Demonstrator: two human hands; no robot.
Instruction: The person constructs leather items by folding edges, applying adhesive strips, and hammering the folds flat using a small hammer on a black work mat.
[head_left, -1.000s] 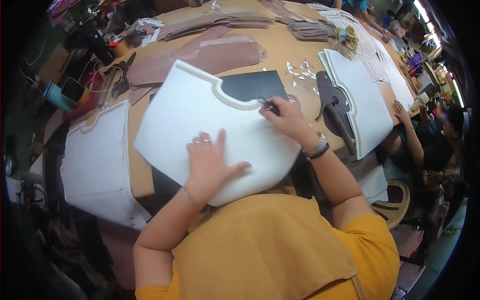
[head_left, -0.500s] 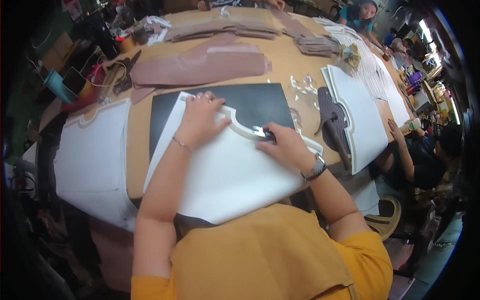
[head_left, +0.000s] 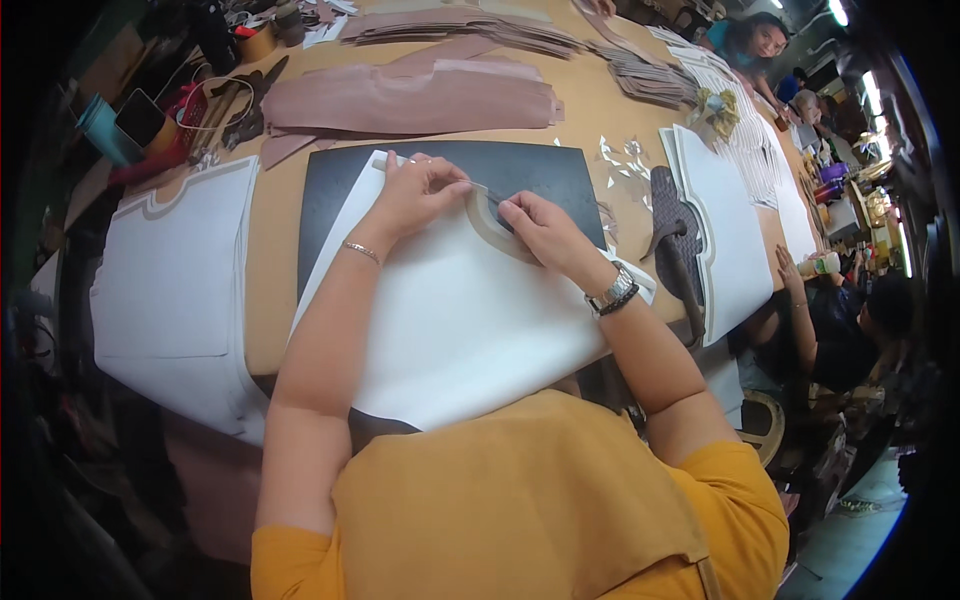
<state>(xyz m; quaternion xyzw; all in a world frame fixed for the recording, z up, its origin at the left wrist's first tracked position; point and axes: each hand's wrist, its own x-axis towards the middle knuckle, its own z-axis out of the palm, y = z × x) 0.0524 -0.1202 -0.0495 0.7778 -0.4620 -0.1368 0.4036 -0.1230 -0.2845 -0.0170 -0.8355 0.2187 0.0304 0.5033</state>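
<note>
Head view: left hand [head_left: 418, 193] pinches the white sheet [head_left: 450, 320] beneath it by the edge; right hand [head_left: 548, 228] grips a tool [head_left: 495, 207] there; mat [head_left: 535, 170] underneath, hammer [head_left: 682, 282] at right.

Count from where I stand: hands [head_left: 412, 195] at the work, two. Slim dark hand tool [head_left: 496, 206], one; white panel [head_left: 450, 320] under the hands, one; black mat [head_left: 565, 180], one. Stacks of white panels [head_left: 180, 290], two (sheets in each too tight to number). Brownish-pink piles [head_left: 420, 102], three. Hammer [head_left: 683, 280], one. Teal cup [head_left: 106, 128], one. White scraps [head_left: 628, 165], more than ten, too small to tally exactly. Wristwatch [head_left: 611, 288], one.
</note>
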